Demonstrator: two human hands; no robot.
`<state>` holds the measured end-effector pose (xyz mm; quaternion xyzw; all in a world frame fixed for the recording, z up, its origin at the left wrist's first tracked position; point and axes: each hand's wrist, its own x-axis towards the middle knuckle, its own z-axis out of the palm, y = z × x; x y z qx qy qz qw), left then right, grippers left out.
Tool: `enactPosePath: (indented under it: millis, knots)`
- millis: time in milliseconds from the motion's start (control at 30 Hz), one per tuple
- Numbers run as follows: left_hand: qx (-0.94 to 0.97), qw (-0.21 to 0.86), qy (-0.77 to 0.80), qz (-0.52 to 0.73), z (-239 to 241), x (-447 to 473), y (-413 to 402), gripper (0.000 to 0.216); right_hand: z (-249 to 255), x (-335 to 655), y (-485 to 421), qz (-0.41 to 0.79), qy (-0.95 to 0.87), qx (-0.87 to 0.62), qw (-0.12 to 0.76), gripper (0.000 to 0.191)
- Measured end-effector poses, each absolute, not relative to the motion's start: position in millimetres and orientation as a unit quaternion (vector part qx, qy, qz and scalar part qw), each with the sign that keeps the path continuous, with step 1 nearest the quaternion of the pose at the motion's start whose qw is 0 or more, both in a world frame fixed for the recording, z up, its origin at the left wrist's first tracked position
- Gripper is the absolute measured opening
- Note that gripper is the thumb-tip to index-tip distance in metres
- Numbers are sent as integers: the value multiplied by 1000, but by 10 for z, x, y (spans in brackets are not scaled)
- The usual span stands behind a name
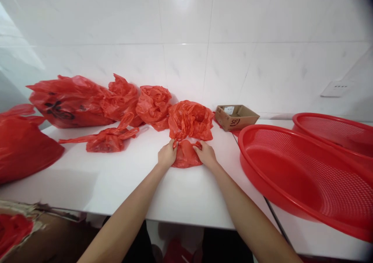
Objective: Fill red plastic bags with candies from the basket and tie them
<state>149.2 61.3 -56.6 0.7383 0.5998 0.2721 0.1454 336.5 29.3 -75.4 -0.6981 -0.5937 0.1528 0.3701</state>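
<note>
A small red plastic bag [185, 157] lies on the white counter [122, 185] in front of me. My left hand [167, 154] grips its left side with fingers closed. My right hand [205, 154] pinches its right side, also closed. Just behind it sits a crumpled, open red plastic bag [190, 120].
More red plastic bags line the back: a big printed one [68, 101], crumpled ones [153, 105], a flat knotted one [106, 139], and one at the far left [21, 146]. A small cardboard box [235, 117] stands by the wall. Two red mesh baskets [303, 173] [335, 128] fill the right.
</note>
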Motion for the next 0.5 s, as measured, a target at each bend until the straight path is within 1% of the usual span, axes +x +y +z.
enactPosePath:
  millis: [100, 233, 367, 500]
  knots:
    - [749, 138, 608, 224, -564, 1478, 706, 37, -765, 3418, 325, 159, -588, -703, 366, 20]
    - [756, 125, 612, 197, -563, 1478, 723, 39, -761, 3430, 325, 170, -583, -704, 367, 17]
    - [754, 120, 615, 196, -567, 1461, 691, 38, -757, 3420, 314, 183, -576, -698, 383, 15]
    - [737, 139, 625, 217, -561, 1368, 689, 32, -777, 3482, 334, 213, -562, -677, 425, 14]
